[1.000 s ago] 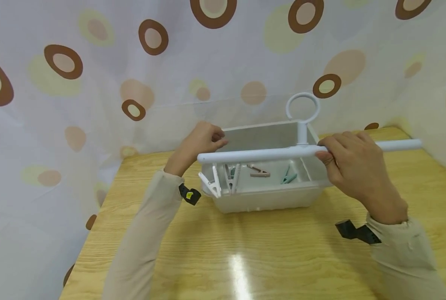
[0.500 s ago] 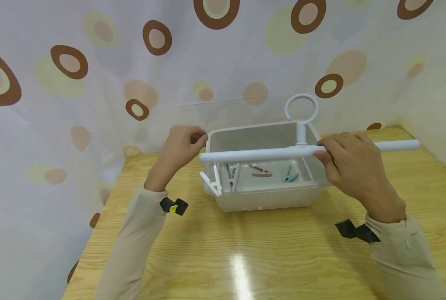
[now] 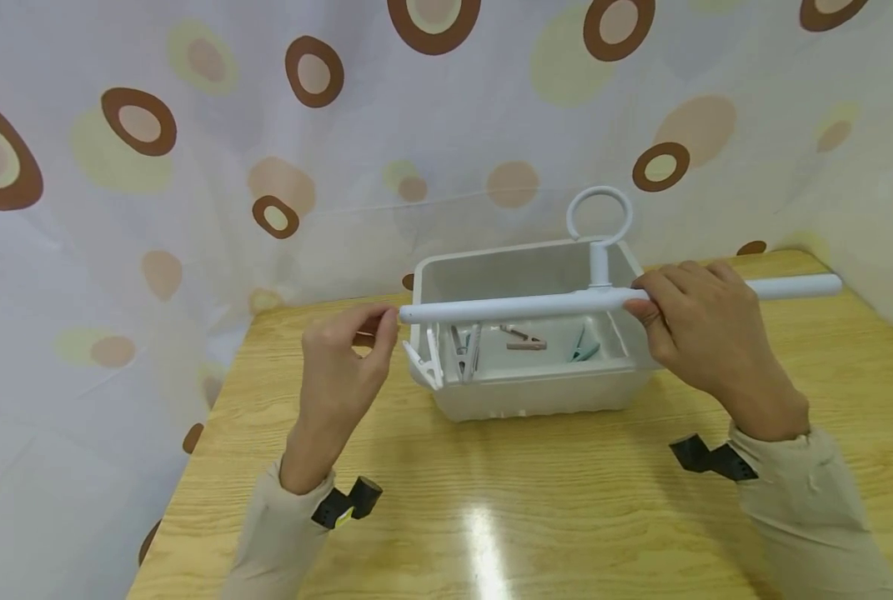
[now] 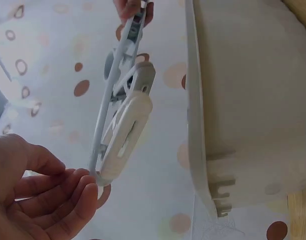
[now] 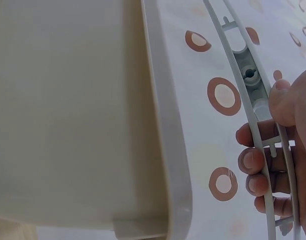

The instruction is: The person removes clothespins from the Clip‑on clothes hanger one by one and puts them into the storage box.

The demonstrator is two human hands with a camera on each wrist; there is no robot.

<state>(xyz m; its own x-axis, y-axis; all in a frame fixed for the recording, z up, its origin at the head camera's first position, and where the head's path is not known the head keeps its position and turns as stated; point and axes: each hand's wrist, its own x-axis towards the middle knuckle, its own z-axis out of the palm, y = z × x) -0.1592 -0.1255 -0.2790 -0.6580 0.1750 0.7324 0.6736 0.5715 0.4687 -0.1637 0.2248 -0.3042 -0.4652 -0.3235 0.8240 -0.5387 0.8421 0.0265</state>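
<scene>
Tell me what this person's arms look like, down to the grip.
The long beige fabric left sleeve and matching right sleeve end at the wrists. The blocky black left wrist device bears a yellow mark; the similar right wrist device shows none. Left grip and right grip are ungloved.

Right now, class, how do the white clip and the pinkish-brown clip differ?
The white clip hangs from the hanger; the pinkish-brown clip lies inside the tub. In the head view, the white clip's V opens upward, the pinkish-brown clip's sideways. Both have two arms.
</scene>
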